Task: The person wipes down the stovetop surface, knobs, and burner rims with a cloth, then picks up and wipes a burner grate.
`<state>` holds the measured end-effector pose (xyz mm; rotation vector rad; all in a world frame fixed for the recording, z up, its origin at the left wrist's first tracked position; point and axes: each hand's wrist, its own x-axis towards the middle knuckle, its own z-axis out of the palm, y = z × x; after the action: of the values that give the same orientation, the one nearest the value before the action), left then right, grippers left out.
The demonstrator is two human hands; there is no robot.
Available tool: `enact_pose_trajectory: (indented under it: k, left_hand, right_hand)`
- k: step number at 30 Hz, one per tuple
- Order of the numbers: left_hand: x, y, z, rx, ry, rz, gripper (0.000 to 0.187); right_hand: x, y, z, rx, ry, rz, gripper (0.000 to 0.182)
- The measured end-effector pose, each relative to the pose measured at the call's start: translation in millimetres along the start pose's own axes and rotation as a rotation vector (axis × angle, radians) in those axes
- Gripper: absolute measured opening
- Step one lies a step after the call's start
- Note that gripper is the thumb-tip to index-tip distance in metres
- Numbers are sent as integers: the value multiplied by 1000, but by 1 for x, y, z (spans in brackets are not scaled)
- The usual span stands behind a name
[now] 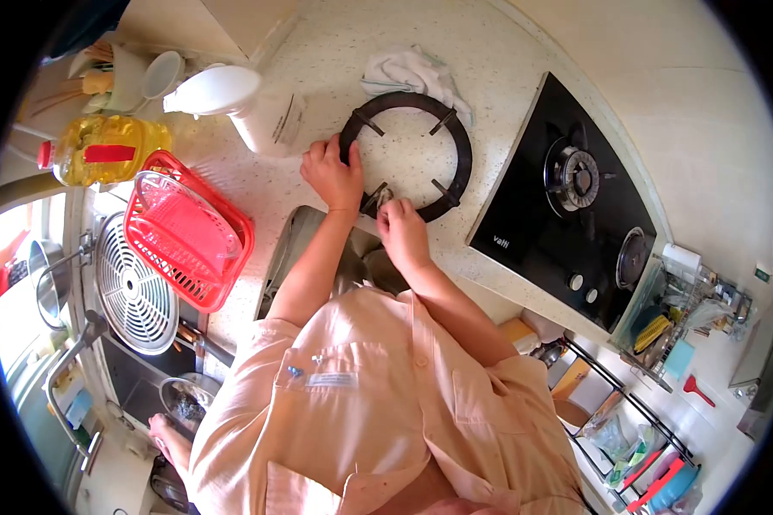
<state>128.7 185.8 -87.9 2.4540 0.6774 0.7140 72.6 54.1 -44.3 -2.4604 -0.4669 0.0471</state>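
Observation:
A round black pan support point(464, 159) from a gas stove lies on the speckled counter, its prongs pointing inward. My left hand point(333, 174) grips the ring on its left side, with fingers curled over the rim. At the near edge of the ring, my right hand point(403, 230) is closed on a small greyish scouring pad point(385, 196), pressed close to a prong. The pad's exact material is hard to make out, as my fingers partly cover it. A crumpled white cloth point(412, 73) lies just beyond the ring.
The black gas hob point(524, 215) is to the right, one burner without a support. On the left stand a red basket point(240, 249), a white pitcher point(232, 94) and an oil bottle point(103, 150). Below them is a sink point(137, 378). A storage rack point(636, 412) stands lower right.

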Motion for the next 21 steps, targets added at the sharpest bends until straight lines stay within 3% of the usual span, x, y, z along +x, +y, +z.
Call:
enact_pose_trajectory:
  k: [6,8,10,12,16,18,20,21]
  left_hand:
    - [-2,-2,4,-19,-8,-8,31]
    - [-1,-1,3,-18,-13,-12,31]
    - [0,0,2,-15,-32,-28,31]
    - [0,0,0,-29,-14,-8,32]
    - [0,-2,2,-51,-21,8,31]
    - [0,-1,0,-46,-37,-2,31]
    - [2,1,1,-38,-49,-23,32]
    - [2,2,-1,-31,-64,-33,32]
  right_hand:
    - [-8,45,-37,-230,54,162,10]
    - [-5,36,-18,-23,48,322,6]
    - [2,13,5,220,163,239,10]
    - [2,-11,5,153,112,194,11]
    - [-7,17,-6,-14,68,97,14]
    - [-5,25,-24,-134,3,190,8]
    - [1,14,-24,-64,14,273,6]
    - [4,7,-15,24,69,218,5]
